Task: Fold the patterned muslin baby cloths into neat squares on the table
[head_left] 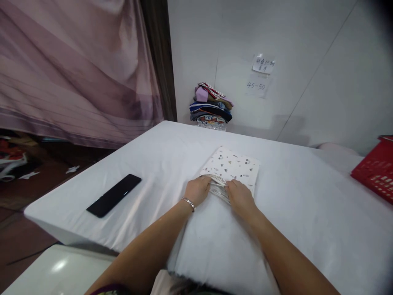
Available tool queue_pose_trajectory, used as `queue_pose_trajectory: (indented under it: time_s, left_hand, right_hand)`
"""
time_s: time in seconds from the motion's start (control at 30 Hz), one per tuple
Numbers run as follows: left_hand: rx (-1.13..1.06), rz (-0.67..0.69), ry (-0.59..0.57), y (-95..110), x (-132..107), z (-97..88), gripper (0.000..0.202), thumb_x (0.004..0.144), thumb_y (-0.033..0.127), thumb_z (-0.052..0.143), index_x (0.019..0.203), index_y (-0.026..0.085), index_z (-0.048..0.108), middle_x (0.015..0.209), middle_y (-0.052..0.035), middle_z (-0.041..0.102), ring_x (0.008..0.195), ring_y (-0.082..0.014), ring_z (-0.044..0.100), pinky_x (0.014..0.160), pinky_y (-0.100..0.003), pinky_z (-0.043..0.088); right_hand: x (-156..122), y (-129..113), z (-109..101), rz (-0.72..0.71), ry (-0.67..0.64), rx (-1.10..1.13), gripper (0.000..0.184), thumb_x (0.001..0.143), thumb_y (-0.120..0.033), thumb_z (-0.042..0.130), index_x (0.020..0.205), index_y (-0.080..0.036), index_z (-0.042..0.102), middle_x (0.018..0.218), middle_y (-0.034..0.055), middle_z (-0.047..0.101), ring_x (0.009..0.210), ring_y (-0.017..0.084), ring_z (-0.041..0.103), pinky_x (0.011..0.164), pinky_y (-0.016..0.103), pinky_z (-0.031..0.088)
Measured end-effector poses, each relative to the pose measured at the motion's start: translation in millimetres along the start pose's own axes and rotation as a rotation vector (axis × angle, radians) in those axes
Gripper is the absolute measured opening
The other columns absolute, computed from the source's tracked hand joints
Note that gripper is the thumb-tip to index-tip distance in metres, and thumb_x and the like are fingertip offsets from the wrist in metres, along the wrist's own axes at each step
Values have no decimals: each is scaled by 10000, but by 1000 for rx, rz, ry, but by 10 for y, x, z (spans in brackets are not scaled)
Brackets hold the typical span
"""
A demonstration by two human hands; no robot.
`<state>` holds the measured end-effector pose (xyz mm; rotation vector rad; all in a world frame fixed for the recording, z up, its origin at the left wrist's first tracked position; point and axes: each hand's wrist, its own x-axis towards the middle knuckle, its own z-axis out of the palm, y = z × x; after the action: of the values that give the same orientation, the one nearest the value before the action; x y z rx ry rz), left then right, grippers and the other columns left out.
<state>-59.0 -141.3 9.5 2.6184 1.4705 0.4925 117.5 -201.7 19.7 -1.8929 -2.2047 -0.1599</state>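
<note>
A folded white cloth [233, 164] printed with small grey and brown motifs lies near the middle of the white-covered table [294, 196]. Its near edge shows several layers, bent up a little between my hands. My left hand [198, 190] wears a silver bracelet on the wrist, and its fingers are closed round the left part of that edge. A short way to the right, my right hand [241, 197] pinches the same layered edge. The fingertips of both hands are partly hidden in the folds.
On the left of the table lies a flat black slab [114, 196], like a phone. A red plastic basket [376, 168] stands at the right edge. Folded clothes [211, 106] are stacked beyond the far edge, by a wall with paper notes [259, 76]. A pink curtain [76, 69] hangs at left.
</note>
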Motion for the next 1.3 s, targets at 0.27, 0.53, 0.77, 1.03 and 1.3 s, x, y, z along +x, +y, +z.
queue_pose_trajectory:
  time_s: [0.27,0.53,0.77,1.03,1.3]
  left_hand:
    - [91,-107,-42,-58,18,-46,205,854,270,383,891,226,579,910,-15,655,825,-176,604,605,-261,396]
    - [-56,-21,-110,-254,-47,-225,262,815,218,396,907,290,630,905,32,672,812,-152,598,630,-248,375]
    - [-341,-165,-13,-354,-43,-219,203,763,376,492,765,236,638,615,40,568,583,-114,507,545,-228,345]
    - [-348,-344,111,-343,-19,-192,277,715,407,563,920,223,541,914,-5,589,792,-156,563,667,-273,427]
    - [-455,-186,93,-310,0,-13,447,716,255,544,1159,244,489,1148,-11,553,988,-159,542,841,-275,452]
  right_hand:
    - [-6,-17,-21,-3,-17,-15,215,935,-223,341,907,-180,550,875,59,574,806,173,516,668,273,326]
    - [-15,-35,-6,-26,-66,-38,222,934,-247,348,925,-181,560,900,70,567,802,183,510,683,292,326]
    - [-26,-43,-20,-59,-72,-2,207,908,-320,412,978,-190,558,940,61,566,847,189,501,735,300,341]
    - [-25,-64,3,-67,-59,-10,226,920,-269,380,1014,-176,563,956,74,565,870,192,502,762,306,353]
    - [-33,-39,47,-67,-35,-31,227,925,-238,368,1005,-165,567,951,83,566,834,195,507,729,309,362]
